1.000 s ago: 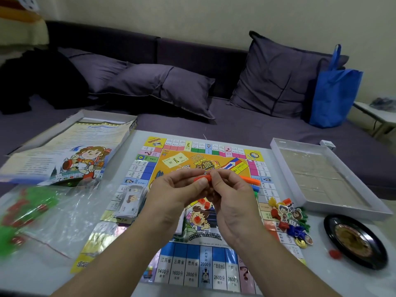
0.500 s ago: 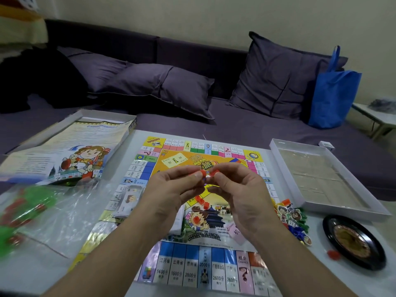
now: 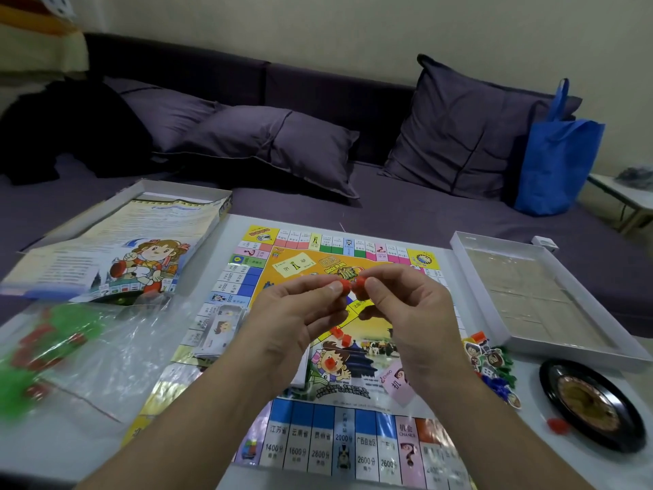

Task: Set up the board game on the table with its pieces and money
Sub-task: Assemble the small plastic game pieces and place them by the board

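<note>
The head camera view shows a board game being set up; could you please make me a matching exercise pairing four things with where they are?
Things:
1. roulette wheel
2. stack of play money
3. blue tote bag
4. small red pieces

Places:
A. pinched between the left hand and right hand
B. on the sofa, against a cushion
C. on the left side of the game board
D. on the table, by its near right corner

Pairs: 1-D, 2-C, 3-B, 4-A
</note>
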{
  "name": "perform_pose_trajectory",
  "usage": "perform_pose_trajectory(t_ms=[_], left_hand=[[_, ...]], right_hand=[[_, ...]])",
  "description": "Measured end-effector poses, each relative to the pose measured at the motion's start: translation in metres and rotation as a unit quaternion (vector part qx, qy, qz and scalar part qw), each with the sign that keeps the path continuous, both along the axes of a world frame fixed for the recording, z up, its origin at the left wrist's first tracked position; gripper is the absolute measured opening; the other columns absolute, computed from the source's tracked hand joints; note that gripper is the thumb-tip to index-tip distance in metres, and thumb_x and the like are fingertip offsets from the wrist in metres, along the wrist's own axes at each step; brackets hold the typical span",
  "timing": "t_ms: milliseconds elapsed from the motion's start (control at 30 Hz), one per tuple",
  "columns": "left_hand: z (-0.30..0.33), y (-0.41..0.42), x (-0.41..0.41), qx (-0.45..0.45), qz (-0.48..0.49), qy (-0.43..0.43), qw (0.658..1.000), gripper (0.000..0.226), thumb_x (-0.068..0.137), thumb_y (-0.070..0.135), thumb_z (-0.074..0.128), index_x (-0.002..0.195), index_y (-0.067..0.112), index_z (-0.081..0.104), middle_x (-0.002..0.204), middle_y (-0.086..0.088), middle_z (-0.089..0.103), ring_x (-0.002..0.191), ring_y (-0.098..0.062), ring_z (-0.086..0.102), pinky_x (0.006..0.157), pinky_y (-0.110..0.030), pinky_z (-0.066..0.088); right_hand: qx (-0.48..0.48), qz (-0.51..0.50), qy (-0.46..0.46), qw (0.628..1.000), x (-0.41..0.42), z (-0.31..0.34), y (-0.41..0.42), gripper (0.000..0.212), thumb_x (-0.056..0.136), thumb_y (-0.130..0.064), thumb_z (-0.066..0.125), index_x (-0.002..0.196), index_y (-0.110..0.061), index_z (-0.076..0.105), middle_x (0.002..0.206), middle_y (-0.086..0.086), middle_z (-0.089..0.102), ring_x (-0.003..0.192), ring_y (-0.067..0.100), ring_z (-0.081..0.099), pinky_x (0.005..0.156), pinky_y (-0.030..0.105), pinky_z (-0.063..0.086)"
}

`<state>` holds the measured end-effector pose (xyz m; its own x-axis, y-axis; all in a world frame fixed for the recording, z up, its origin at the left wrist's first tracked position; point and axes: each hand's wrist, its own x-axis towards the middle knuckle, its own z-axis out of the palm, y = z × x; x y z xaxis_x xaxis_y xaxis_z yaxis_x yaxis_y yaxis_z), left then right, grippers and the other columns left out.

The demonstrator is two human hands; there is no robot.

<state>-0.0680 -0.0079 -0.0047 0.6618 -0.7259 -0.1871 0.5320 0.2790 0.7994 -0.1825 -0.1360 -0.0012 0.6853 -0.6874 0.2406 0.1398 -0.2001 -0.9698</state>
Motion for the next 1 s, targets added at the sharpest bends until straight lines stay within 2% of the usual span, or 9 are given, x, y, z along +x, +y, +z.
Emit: perform_pose_trajectory(t_ms=[133, 300, 500, 700, 867, 933, 1000], left_hand=[[-0.001, 0.000, 0.000, 0.021, 0.009, -0.025, 0.999, 0.031, 0.072, 0.008, 0.079, 0.102, 0.000, 0.077, 0.104, -0.023, 0.077, 0.095, -0.034, 0.077, 0.075, -0.032, 0.063], [-0.001, 0.000, -0.003, 0.040, 0.006, -0.082, 0.996, 0.020, 0.081, 0.002, 0.079, 0.100, 0.003, 0.078, 0.103, -0.019, 0.078, 0.097, -0.034, 0.077, 0.078, -0.032, 0.063], [0.000, 0.002, -0.005, 0.062, 0.006, -0.126, 0.990, 0.019, 0.081, 0.002, 0.080, 0.100, 0.006, 0.080, 0.103, -0.015, 0.079, 0.097, -0.032, 0.078, 0.082, -0.035, 0.063], [0.006, 0.004, -0.005, 0.073, -0.007, -0.133, 0.988, 0.030, 0.069, 0.008, 0.082, 0.099, 0.004, 0.081, 0.097, -0.019, 0.078, 0.089, -0.034, 0.078, 0.076, -0.033, 0.064], [0.010, 0.006, -0.001, 0.092, -0.027, -0.149, 0.984, 0.017, 0.080, -0.004, 0.079, 0.095, 0.002, 0.081, 0.093, -0.017, 0.079, 0.084, -0.031, 0.078, 0.071, -0.029, 0.063], [0.010, 0.006, 0.000, 0.098, -0.032, -0.149, 0.983, 0.015, 0.081, -0.005, 0.079, 0.094, 0.003, 0.082, 0.093, -0.017, 0.079, 0.084, -0.032, 0.078, 0.072, -0.030, 0.063], [0.010, 0.007, 0.001, 0.103, -0.036, -0.152, 0.982, 0.014, 0.082, -0.005, 0.078, 0.093, 0.004, 0.082, 0.093, -0.018, 0.079, 0.086, -0.033, 0.078, 0.074, -0.032, 0.064]], right_hand=[[0.024, 0.031, 0.010, 0.999, 0.001, -0.002, 0.004, 0.019, 0.103, -0.007, 0.060, 0.100, -0.013, 0.078, 0.089, 0.006, 0.074, 0.084, 0.022, 0.071, 0.069, 0.034, 0.061], [0.032, 0.038, 0.009, 0.999, 0.002, -0.001, 0.002, 0.012, 0.101, -0.007, 0.064, 0.106, -0.013, 0.074, 0.091, 0.007, 0.074, 0.082, 0.024, 0.071, 0.071, 0.035, 0.062], [-0.014, 0.025, 0.025, 0.999, 0.000, -0.003, -0.003, 0.012, 0.096, -0.004, 0.069, 0.095, -0.013, 0.076, 0.088, 0.007, 0.076, 0.083, 0.022, 0.074, 0.074, 0.031, 0.062], [0.045, 0.032, 0.020, 0.998, -0.002, -0.004, -0.003, 0.011, 0.094, -0.002, 0.070, 0.093, -0.009, 0.078, 0.089, 0.011, 0.076, 0.086, 0.025, 0.074, 0.078, 0.032, 0.061], [0.084, 0.048, 0.016, 0.995, -0.003, -0.003, -0.004, 0.012, 0.093, -0.002, 0.068, 0.092, -0.009, 0.078, 0.090, 0.013, 0.076, 0.085, 0.026, 0.072, 0.078, 0.032, 0.060], [0.114, 0.063, 0.006, 0.991, -0.003, -0.004, -0.003, 0.009, 0.090, -0.008, 0.069, 0.093, -0.007, 0.078, 0.090, 0.013, 0.074, 0.083, 0.025, 0.070, 0.077, 0.031, 0.059], [0.159, 0.073, -0.007, 0.985, -0.001, -0.007, -0.001, 0.015, 0.085, -0.013, 0.070, 0.095, -0.004, 0.076, 0.088, 0.013, 0.072, 0.081, 0.022, 0.068, 0.076, 0.029, 0.057]])
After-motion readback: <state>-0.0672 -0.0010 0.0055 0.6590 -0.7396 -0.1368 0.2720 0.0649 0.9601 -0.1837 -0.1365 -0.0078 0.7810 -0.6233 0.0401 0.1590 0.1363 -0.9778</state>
